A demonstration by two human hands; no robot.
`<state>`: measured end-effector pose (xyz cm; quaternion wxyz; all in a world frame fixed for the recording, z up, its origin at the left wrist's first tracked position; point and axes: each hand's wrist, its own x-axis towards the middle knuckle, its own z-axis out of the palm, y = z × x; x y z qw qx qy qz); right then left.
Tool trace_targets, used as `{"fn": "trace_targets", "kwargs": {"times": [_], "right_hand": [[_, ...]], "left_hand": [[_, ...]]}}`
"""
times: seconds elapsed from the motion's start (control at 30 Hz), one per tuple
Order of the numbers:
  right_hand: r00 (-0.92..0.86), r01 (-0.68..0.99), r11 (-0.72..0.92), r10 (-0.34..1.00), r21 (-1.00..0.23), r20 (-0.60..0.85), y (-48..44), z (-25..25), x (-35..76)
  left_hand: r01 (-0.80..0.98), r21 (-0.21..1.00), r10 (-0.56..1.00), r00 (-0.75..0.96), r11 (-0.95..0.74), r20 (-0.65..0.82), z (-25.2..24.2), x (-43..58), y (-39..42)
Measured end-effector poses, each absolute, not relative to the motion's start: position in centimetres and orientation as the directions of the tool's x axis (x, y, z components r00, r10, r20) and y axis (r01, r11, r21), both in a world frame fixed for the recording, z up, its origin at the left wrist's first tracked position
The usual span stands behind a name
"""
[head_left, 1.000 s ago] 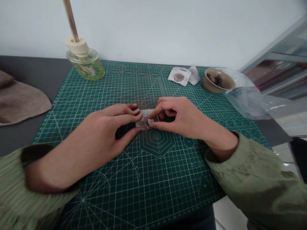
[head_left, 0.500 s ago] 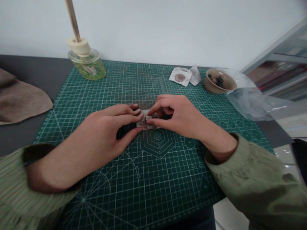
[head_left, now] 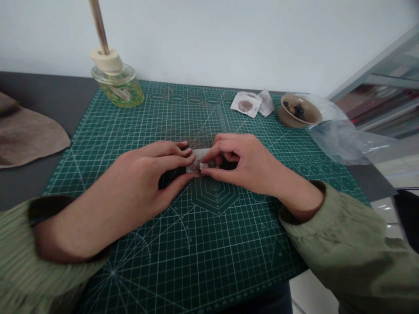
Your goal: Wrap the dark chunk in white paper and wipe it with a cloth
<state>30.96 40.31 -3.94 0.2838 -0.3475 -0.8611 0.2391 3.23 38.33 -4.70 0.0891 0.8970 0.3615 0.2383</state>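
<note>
A small folded paper packet (head_left: 198, 162), pale with brownish mottling, lies low over the green cutting mat (head_left: 209, 244). My left hand (head_left: 140, 174) grips its left end between fingertips and thumb. My right hand (head_left: 242, 161) pinches its right end, and the fingers hide part of it. Something dark (head_left: 170, 179) shows under my left hand and between the fingers of my right, but I cannot tell if it is an object or shadow. Green striped sleeves cover both forearms.
Beyond the hands stand a glass reed diffuser (head_left: 119, 89), stained paper squares (head_left: 246, 104), and a ceramic bowl (head_left: 299, 112) holding dark bits. A clear plastic bag (head_left: 340, 135) lies at the right of the mat. A brown leather piece (head_left: 28, 139) lies on the grey table (head_left: 55, 93).
My hands stay on the packet, with the fingers of my right hand shifted slightly along it. The whole view has moved only a little.
</note>
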Motion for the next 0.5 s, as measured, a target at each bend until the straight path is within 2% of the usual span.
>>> {"fn": "trace_targets", "kwargs": {"times": [0.5], "right_hand": [[-0.503,0.615,0.586,0.807,-0.528,0.309,39.3,-3.3,30.8]], "left_hand": [[0.626,0.301,0.693,0.611,-0.719,0.383,-4.5,3.3,38.0]]}}
